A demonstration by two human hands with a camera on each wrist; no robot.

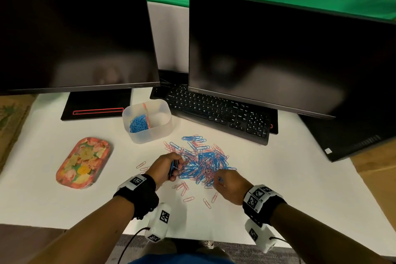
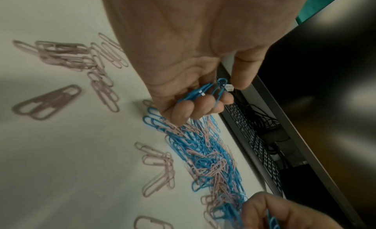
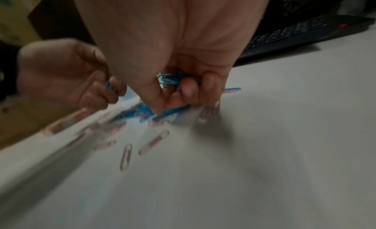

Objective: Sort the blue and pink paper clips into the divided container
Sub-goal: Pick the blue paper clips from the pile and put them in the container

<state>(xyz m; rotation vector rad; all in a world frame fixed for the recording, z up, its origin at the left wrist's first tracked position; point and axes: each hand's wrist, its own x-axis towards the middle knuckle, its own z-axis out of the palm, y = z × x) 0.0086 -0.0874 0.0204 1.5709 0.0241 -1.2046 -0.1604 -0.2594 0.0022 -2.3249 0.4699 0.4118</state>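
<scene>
Blue clips (image 2: pixel 200 91) bunched in left hand (image 1: pixel 164 167) fingers, batching; right hand (image 1: pixel 230 186) fingers pinched more blue from mixed pile (image 1: pixel 203 162), frame centre; container (image 1: pixel 147 121) waited above.

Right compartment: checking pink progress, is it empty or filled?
Empty: the right compartment shows bare plastic; blue clips fill the left.

Pink paper clips (image 3: pixel 126 158) blur in the right wrist view.
</scene>
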